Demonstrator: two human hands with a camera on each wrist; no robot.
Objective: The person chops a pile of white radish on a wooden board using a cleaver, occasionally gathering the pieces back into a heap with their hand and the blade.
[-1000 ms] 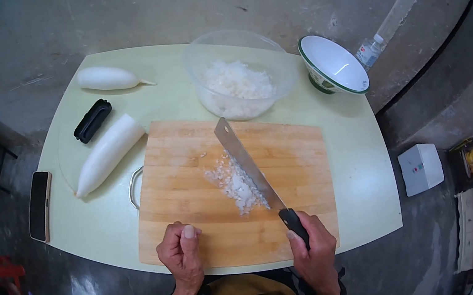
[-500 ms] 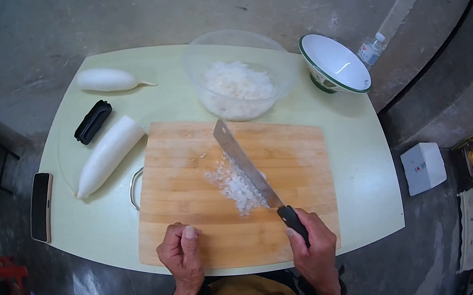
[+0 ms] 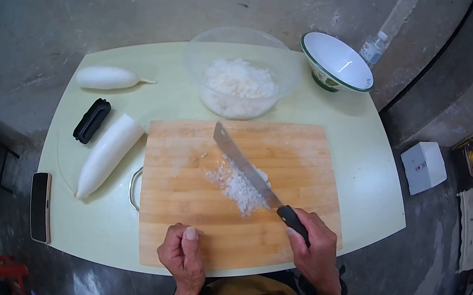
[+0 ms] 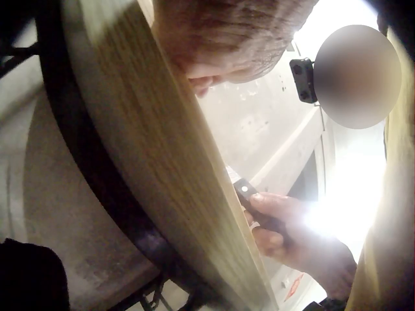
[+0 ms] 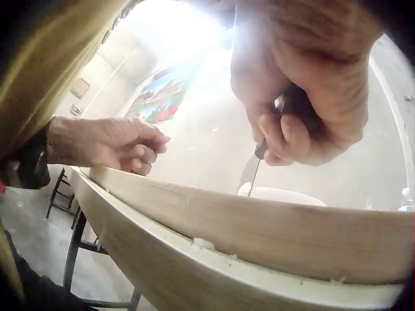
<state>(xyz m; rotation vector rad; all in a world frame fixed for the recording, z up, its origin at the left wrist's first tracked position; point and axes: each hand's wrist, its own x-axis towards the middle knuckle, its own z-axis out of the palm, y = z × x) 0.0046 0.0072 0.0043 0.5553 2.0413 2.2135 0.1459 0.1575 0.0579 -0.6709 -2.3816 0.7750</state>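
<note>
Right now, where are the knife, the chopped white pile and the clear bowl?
knife [image 3: 244,165]: head view, middle of the blade.
chopped white pile [image 3: 236,190]: head view, its centre, left of the blade.
clear bowl [image 3: 225,43]: head view, bare far wall.

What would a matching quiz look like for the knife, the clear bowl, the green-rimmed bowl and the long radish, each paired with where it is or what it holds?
Things:
1 knife
2 clear bowl
3 green-rimmed bowl
4 long radish

Descriptions:
A empty, near the table right edge
B lying left of the cutting board
C gripped by the right hand, blade across the chopped pile
D holding chopped white pieces

Pairs: 1-C, 2-D, 3-A, 4-B
</note>
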